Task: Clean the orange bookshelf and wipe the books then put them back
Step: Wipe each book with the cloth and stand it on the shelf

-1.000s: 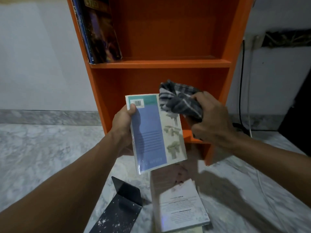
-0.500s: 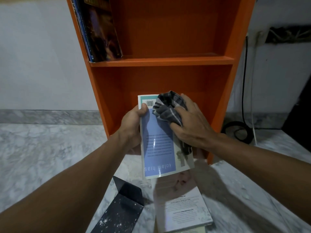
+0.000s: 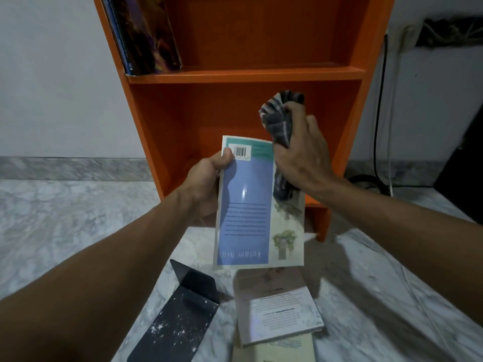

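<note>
My left hand point(image 3: 206, 178) grips a blue and white paperback point(image 3: 245, 205) by its left edge, back cover up, in front of the orange bookshelf point(image 3: 248, 74). My right hand point(image 3: 300, 152) clutches a bunched grey checked cloth point(image 3: 279, 118) at the book's upper right edge, the cloth trailing down onto the cover. A few dark books point(image 3: 146, 32) lean at the left of the upper shelf. The lower shelf compartment behind the book holds nothing visible.
On the marble floor point(image 3: 65, 218) below lie a stack of books with a white cover on top point(image 3: 277, 309) and a black metal bookend point(image 3: 183, 309) speckled with dust. Black cables point(image 3: 379, 113) hang down the wall right of the shelf.
The cloth hand swept from the top right of the cover onto its middle, then back to the upper right edge. The book has stayed in my left hand, now a little more upright.
</note>
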